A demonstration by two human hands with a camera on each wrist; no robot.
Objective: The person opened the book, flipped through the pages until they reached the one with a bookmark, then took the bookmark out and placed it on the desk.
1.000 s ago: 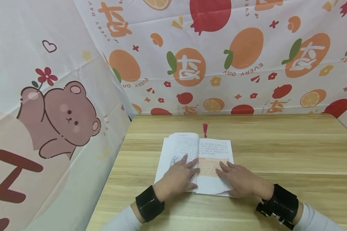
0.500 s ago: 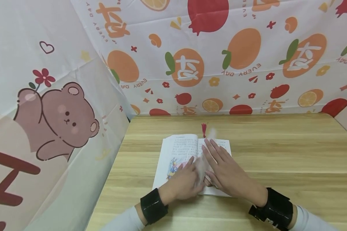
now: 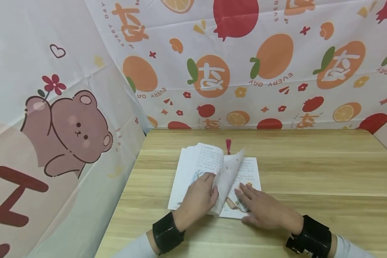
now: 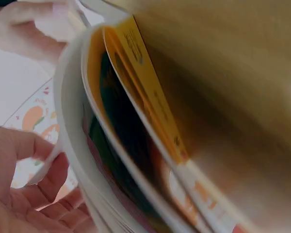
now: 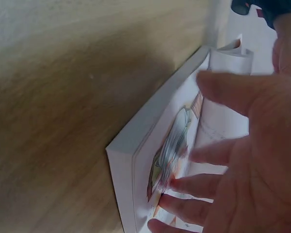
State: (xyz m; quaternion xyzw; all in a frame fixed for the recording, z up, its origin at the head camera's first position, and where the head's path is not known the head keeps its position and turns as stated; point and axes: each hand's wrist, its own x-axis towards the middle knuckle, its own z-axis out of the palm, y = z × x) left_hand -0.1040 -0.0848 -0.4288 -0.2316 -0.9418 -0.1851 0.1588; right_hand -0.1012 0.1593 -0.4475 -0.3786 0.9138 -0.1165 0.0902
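A thick paperback book (image 3: 182, 179) lies spread on the table, with printed text and coloured drawings. One loose page (image 3: 230, 172) stands up from the middle, curving over toward the left half. My left hand (image 3: 196, 199) is on the left half, and in the left wrist view its thumb and forefinger pinch the edge of a thin page (image 4: 46, 167). My right hand (image 3: 267, 208) lies over the lower right page, fingers spread and fairly straight. In the right wrist view those fingertips (image 5: 179, 206) are right at a drawing (image 5: 172, 141) on that page.
A red tassel (image 3: 228, 145) sticks out beyond the book's top edge. The wooden table (image 3: 309, 161) reaches back to a fruit-print cloth (image 3: 180, 71), and a bear-print cloth (image 3: 77, 122) hangs on the left. Each wrist wears a black band (image 3: 316, 233).
A page has swung from the right half toward the left, uncovering another illustrated page. The right hand reached to the middle, then drew back right; the left hand now pinches a page.
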